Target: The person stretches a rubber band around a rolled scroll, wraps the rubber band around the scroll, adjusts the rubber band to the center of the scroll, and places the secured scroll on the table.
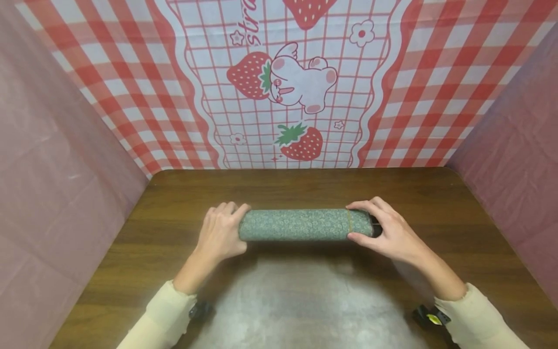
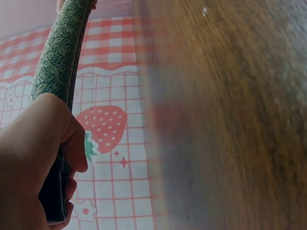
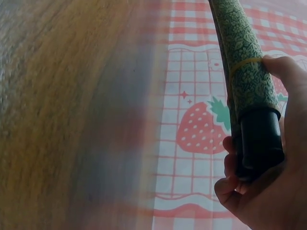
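A long, narrow bundle (image 1: 301,225) with a green floral cover and black ends hangs level above the wooden table. What kind of thing it is, I cannot tell. My left hand (image 1: 221,230) grips its left end; in the left wrist view, the fingers of that hand (image 2: 43,148) curl round a black end piece (image 2: 53,194). At the other end my right hand (image 1: 390,228) holds it between thumb and fingers. A thin yellow band (image 3: 247,62) circles the cover near the right black end piece (image 3: 260,139), beside a right fingertip.
The brown wood-grain table (image 1: 144,261) reflects light at its near middle. A red-and-white strawberry-print cloth (image 1: 301,145) rises behind its far edge. Pink cloth (image 1: 56,194) hangs at the left, and more pink cloth (image 1: 510,131) at the right.
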{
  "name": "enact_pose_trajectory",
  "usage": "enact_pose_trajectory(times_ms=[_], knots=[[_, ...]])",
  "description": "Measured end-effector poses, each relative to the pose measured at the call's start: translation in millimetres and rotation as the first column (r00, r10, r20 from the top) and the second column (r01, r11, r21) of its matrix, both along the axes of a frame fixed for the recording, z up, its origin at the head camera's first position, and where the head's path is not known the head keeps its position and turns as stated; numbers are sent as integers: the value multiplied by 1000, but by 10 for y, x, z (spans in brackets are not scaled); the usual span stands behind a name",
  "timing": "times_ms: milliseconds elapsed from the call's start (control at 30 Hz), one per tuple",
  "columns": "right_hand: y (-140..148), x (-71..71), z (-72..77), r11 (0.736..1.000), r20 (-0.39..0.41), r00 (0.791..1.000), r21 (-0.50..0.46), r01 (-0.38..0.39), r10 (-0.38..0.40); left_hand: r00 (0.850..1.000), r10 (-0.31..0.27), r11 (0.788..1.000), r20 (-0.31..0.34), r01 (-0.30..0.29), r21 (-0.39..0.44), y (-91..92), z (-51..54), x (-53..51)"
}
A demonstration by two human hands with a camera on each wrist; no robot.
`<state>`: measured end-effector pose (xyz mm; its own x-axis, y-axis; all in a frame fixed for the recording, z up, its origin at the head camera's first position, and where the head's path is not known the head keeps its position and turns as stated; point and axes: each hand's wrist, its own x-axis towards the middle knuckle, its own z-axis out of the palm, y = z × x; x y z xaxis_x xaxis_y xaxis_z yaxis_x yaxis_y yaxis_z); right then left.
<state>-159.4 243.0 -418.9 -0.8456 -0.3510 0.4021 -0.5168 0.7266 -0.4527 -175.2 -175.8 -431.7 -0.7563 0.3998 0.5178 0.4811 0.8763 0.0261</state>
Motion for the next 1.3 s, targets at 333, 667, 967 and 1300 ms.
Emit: enact_pose_trajectory(times_ms=[333, 667, 967, 1300], knots=[[-39, -3, 23, 1000, 17, 1000, 11, 22, -22, 1000, 9, 1000, 5, -9, 8, -7, 17, 31], [-5, -13, 105, 999, 32, 999, 30, -21, 20, 1000, 8, 1000, -11, -8, 25, -29, 13, 35], [-42, 8, 115, 998, 23, 1000, 62, 3, -5, 1000, 9, 1000, -18, -8, 22, -31, 9, 42], [-15, 3, 95, 999, 35, 999, 33, -38, 37, 999, 3, 1000, -34, -3, 18, -30, 17, 41]])
